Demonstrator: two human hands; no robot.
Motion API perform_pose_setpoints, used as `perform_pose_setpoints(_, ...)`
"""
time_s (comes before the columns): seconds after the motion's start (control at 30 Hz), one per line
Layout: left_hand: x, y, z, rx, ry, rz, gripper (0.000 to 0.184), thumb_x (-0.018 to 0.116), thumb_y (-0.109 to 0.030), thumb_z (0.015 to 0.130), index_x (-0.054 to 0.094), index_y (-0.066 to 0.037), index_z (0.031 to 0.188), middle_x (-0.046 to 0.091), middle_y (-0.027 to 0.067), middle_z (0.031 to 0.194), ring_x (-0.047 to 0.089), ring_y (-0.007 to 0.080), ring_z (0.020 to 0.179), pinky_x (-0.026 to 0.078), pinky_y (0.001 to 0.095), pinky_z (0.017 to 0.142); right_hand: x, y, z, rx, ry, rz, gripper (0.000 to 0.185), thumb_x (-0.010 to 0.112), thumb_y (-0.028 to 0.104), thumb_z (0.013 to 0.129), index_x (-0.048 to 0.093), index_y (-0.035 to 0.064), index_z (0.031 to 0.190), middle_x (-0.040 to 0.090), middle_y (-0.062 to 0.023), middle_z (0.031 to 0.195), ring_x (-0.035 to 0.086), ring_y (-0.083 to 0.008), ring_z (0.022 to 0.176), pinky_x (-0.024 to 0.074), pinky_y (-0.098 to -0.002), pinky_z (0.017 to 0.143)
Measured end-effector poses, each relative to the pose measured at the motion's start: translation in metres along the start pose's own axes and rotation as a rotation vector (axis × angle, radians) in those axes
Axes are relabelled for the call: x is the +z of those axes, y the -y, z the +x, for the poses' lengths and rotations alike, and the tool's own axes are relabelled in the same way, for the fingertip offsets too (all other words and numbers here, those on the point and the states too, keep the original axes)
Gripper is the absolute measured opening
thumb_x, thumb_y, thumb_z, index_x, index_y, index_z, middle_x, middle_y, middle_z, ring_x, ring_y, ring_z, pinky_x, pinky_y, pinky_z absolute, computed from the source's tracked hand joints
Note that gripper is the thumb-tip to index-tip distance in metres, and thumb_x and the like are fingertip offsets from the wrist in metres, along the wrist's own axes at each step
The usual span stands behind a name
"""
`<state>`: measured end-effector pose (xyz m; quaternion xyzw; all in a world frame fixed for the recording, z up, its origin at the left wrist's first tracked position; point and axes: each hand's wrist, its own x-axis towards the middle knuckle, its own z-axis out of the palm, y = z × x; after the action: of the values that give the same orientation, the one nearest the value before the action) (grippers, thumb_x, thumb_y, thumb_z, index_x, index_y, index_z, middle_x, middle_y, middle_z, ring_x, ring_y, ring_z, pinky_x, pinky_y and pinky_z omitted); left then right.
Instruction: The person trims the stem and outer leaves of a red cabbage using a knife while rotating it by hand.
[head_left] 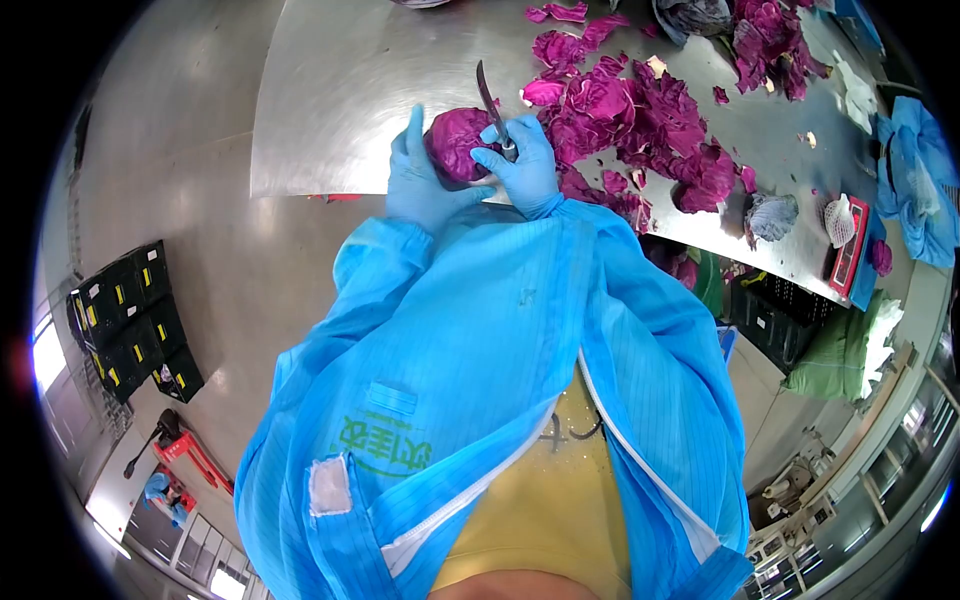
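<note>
At the table's near edge, a round red cabbage (457, 143) sits between my two blue-gloved hands. My left hand (428, 182) cups its left and near side, fingers reaching up along it and the thumb across the front. In my right hand (526, 168) is a small knife (487, 97), its dark, curved blade pointing up and away from me. The fingers of that hand wrap the handle and rest against the cabbage's right side. Loose purple cabbage leaves (600, 112) lie in a heap just right of the knife.
The metal table (330, 110) extends ahead and to the right. On its right lie a greyish cabbage leaf (772, 217), a white foam net (840, 222) and a red-framed object (850, 245). Below stand a black crate (770, 325) and a green sack (835, 350). Black crates (130, 315) are stacked at left.
</note>
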<state>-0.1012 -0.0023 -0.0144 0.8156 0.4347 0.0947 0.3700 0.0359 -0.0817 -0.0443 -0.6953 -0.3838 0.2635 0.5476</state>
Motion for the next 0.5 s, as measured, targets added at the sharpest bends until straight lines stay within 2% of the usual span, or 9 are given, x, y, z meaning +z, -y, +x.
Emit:
perform_pose_setpoints(0.03,0.007,0.004,0.004,-0.005,-0.001,0.001,0.133,0.089,-0.04,0.045,0.005,-0.007,0.143,0.028,0.0237,0.135,0.034,0.0369,0.125,0.034,0.0395,0.103,0.002,0.001,0.001,0.009,0.014,-0.032,0.026,0.077,0.016,0.068,0.062,0.0052,0.086,0.049,-0.0051,0.085,0.055,-0.0172,0.071,0.0466,-0.0289,0.064)
perform_pose_setpoints(0.1,0.022,0.007,0.012,0.397,-0.165,0.042,0.124,0.088,-0.035,0.046,0.014,-0.008,0.142,0.027,0.0229,0.134,0.039,0.0375,0.118,0.039,0.041,0.099,0.003,0.004,0.002,0.02,0.029,-0.088,0.025,0.076,0.017,0.069,0.061,0.0055,0.085,0.049,-0.0053,0.083,0.055,-0.018,0.07,0.0467,-0.0292,0.063)
perform_pose_setpoints(0.13,0.025,0.01,0.015,0.364,-0.182,-0.024,0.116,0.087,-0.032,0.049,0.021,-0.008,0.141,0.032,0.0204,0.133,0.04,0.0364,0.118,0.039,0.04,0.099,0.004,0.005,0.004,0.026,0.034,-0.149,0.025,0.076,0.019,0.069,0.061,0.0058,0.084,0.05,-0.0055,0.081,0.056,-0.0188,0.069,0.0467,-0.0295,0.063)
perform_pose_setpoints(0.27,0.032,0.018,0.028,0.319,-0.178,-0.107,0.11,0.086,-0.031,0.051,0.025,-0.007,0.139,0.039,0.0175,0.129,0.042,0.0344,0.118,0.04,0.0397,0.098,0.0,0.004,0.005,-0.003,0.008,-0.162,0.024,0.073,0.021,0.072,0.061,0.0056,0.085,0.051,-0.0066,0.082,0.057,-0.02,0.067,0.0473,-0.0312,0.062)
perform_pose_setpoints(0.33,0.032,0.016,0.031,0.233,-0.142,-0.161,0.104,0.086,-0.031,0.052,0.03,-0.006,0.136,0.046,0.0161,0.124,0.046,0.0318,0.115,0.04,0.039,0.097,-0.004,0.009,0.008,-0.071,0.025,-0.28,0.022,0.071,0.021,0.075,0.061,0.005,0.085,0.052,-0.0073,0.082,0.058,-0.0202,0.065,0.0474,-0.0324,0.06)
perform_pose_setpoints(0.47,0.022,-0.001,0.027,0.167,-0.152,-0.073,0.097,0.085,-0.031,0.054,0.035,-0.005,0.132,0.048,0.0158,0.122,0.049,0.0308,0.113,0.042,0.0378,0.096,-0.003,0.01,0.01,-0.091,0.02,-0.352,0.021,0.068,0.021,0.077,0.06,0.0041,0.085,0.052,-0.0087,0.083,0.058,-0.0213,0.065,0.0474,-0.0328,0.059)
perform_pose_setpoints(0.5,0.025,0.001,0.028,0.185,-0.171,-0.102,0.095,0.085,-0.032,0.054,0.036,-0.005,0.131,0.049,0.0153,0.121,0.05,0.0305,0.112,0.042,0.0374,0.095,-0.005,0.008,0.011,-0.059,0.014,-0.268,0.021,0.067,0.022,0.077,0.06,0.0036,0.085,0.052,-0.0094,0.082,0.058,-0.0218,0.065,0.0473,-0.0327,0.059)
